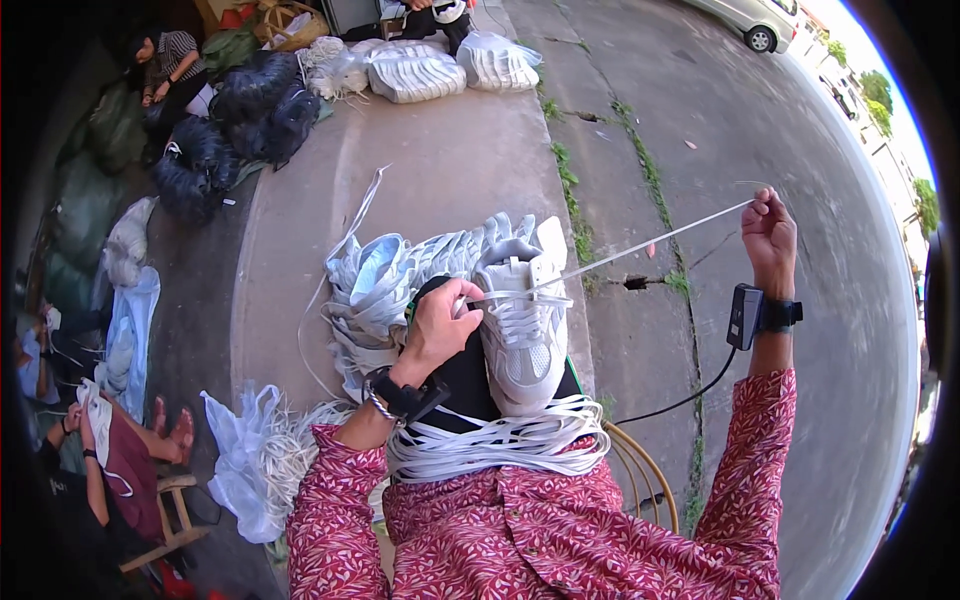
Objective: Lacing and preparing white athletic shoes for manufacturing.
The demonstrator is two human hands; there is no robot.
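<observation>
A white sneaker rests on my lap, toe toward me. My left hand grips its upper by the eyelets. My right hand is raised far to the right, pinching the end of a flat white shoelace pulled taut from the shoe's eyelets. A bundle of loose white laces lies across my lap below the shoe. Both wrists wear black strapped devices; a cable hangs from the right one.
A row of white shoe uppers is stacked beyond the shoe on the concrete ledge. Bags of uppers and dark bundles lie farther off. A plastic bag with laces sits at left. People sit at left and top left. A road runs along the right.
</observation>
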